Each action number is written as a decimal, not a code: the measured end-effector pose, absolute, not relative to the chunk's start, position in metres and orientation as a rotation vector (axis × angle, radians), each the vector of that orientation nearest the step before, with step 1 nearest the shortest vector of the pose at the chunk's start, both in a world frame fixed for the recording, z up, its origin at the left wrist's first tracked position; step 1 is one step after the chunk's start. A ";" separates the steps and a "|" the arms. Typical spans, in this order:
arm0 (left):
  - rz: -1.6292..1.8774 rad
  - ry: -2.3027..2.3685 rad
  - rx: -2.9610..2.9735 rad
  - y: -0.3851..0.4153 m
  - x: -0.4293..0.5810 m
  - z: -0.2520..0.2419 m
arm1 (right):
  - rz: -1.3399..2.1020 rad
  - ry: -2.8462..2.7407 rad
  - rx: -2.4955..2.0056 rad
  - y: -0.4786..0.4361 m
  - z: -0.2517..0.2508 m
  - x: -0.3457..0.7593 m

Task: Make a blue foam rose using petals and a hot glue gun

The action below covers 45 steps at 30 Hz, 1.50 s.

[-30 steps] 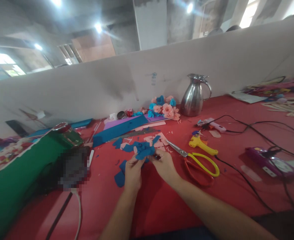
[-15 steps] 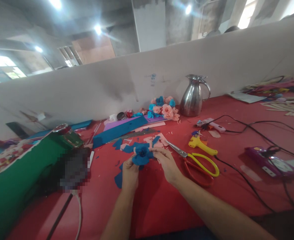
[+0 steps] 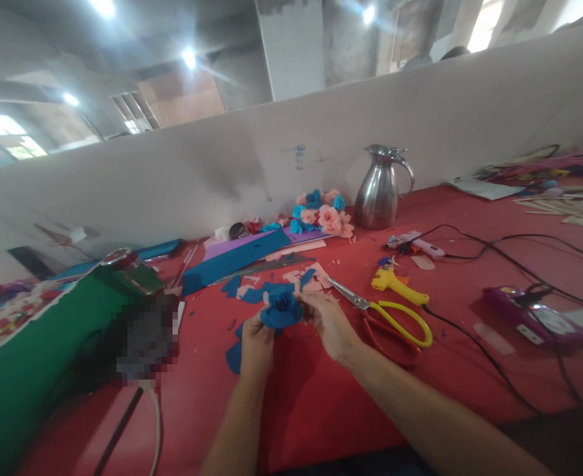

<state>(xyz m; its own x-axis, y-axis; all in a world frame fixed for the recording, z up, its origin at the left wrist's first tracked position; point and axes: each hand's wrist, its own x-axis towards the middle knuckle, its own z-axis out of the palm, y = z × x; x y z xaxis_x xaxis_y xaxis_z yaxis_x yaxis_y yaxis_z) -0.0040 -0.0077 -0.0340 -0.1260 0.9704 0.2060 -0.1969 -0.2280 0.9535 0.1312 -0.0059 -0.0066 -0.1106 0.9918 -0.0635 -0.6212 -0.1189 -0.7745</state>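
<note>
A blue paper flower [image 3: 282,311] with a dark, tightly curled centre is held up between my two hands. My left hand [image 3: 256,340] is closed on its lower left side. The fingers of my right hand [image 3: 325,320] pinch at the flower's right edge; their tips are partly hidden by the petals. Beneath and behind the flower lie cut blue paper pieces [image 3: 233,357] and pink paper scraps [image 3: 316,279]. Large scissors [image 3: 358,299] with one yellow and one red handle rest just right of my right hand, blades apart.
A yellow glue gun [image 3: 398,285] and a purple power strip [image 3: 532,317] with black cables lie at right. Farther back are a steel jug [image 3: 378,192], finished pink and blue flowers [image 3: 327,217] and a blue paper strip [image 3: 236,261]. A green box [image 3: 48,344] stands at left.
My right fingers have bent in closer around the flower's right edge, and its petals sit slightly differently. The whole view has shifted a little; the things on the table stay put.
</note>
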 end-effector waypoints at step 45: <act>1.379 0.693 0.656 -0.012 -0.002 -0.015 | 0.731 -1.385 -0.824 -0.018 -0.003 0.133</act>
<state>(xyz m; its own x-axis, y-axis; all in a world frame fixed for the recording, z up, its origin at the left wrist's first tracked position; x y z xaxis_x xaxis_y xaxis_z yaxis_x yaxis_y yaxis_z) -0.0024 -0.0119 -0.0152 0.0634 0.9965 -0.0552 -0.6386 0.0830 0.7651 0.1328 -0.0183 -0.0035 0.0616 0.8413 0.5370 0.0312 0.5362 -0.8435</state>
